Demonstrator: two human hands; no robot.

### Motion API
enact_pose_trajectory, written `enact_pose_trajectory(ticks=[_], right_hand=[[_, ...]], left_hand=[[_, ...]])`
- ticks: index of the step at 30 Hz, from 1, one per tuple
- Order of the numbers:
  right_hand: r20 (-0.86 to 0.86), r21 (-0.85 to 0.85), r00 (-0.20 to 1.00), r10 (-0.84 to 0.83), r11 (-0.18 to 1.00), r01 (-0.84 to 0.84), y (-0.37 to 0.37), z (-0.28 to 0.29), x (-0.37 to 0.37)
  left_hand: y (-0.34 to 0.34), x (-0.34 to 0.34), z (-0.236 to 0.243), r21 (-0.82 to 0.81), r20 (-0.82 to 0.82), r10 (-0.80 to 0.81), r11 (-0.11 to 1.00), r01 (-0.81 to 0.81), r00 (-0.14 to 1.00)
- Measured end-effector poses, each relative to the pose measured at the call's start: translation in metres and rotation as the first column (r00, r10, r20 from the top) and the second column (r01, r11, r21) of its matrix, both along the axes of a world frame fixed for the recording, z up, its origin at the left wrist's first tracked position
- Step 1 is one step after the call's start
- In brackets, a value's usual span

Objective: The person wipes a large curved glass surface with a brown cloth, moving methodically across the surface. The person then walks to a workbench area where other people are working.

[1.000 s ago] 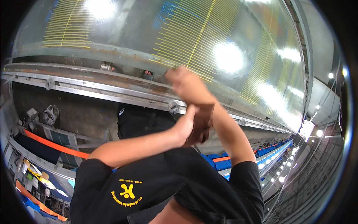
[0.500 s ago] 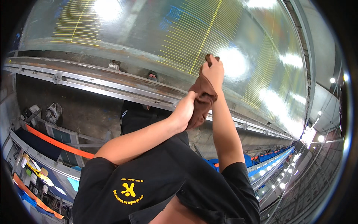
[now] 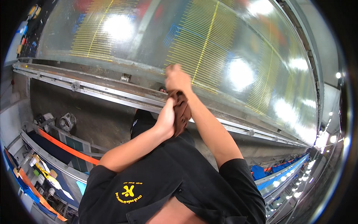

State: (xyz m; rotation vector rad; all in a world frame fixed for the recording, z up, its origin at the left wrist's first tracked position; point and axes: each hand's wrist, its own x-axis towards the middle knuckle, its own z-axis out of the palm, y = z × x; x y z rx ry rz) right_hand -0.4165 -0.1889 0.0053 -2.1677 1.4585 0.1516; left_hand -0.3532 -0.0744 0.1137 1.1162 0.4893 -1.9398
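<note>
A brown cloth (image 3: 181, 111) hangs bunched between the two hands, just below the lower edge of a large shiny metal panel ruled with fine yellow lines (image 3: 209, 48) and above its grey frame rail (image 3: 112, 93). The right hand (image 3: 176, 77) is closed on the cloth's top against the panel, and the left hand (image 3: 166, 120) is curled around its lower part. Half a second ago the right hand and cloth were higher on the panel; they have come down to its edge.
</note>
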Motion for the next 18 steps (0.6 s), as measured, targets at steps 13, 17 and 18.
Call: enact_pose_trajectory(ticks=[13, 17, 18], right_hand=[[0.508, -0.133, 0.585, -0.632, 0.614, 0.778, 0.066, 0.014, -0.198], [0.264, -0.155, 0.636, -0.725, 0.619, 0.77, 0.054, -0.012, -0.21], [0.167, -0.181, 0.629, -0.759, 0.603, 0.777, 0.047, -0.029, -0.196]], left_hand=[[0.007, 0.024, -0.009, -0.405, 0.59, -0.43, 0.575, 0.711, 0.684], [0.012, 0.022, -0.006, -0.427, 0.493, -0.479, 0.594, 0.682, 0.726], [0.014, 0.022, -0.008, -0.415, 0.515, -0.451, 0.613, 0.673, 0.729]])
